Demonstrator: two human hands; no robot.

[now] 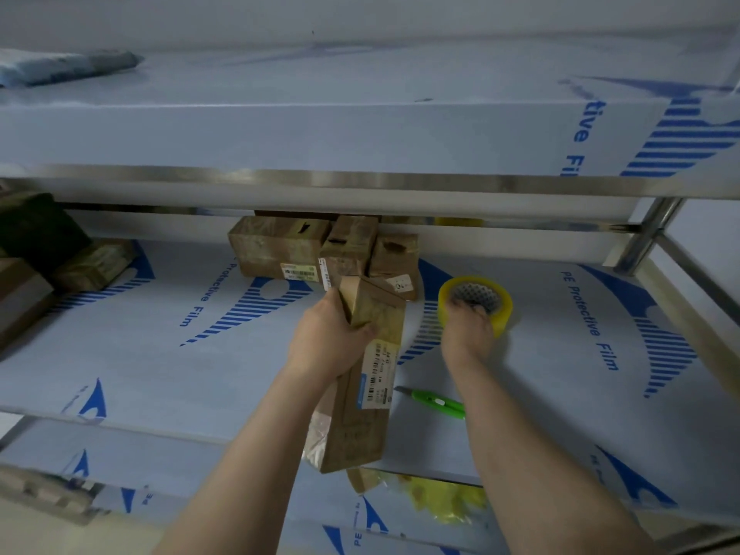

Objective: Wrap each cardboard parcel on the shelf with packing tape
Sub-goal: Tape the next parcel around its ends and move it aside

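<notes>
You are looking at one long parcel (370,378) sitting in your left grip (324,346). Three back parcels (276,250) (348,246) (394,254) are standing bunched together on the middle shelf (160,374). At least three side parcels (36,230) (96,266) (20,298) are lying at its left end, too dim for you to be counting them surely. One tape roll (476,304) and one green cutter (436,402) are sharing that shelf. Three shelf levels are showing.

green cutter (434,402): lying flat | yellow crumpled plastic (444,500): lower level | blue bundle (60,66): top level
</notes>
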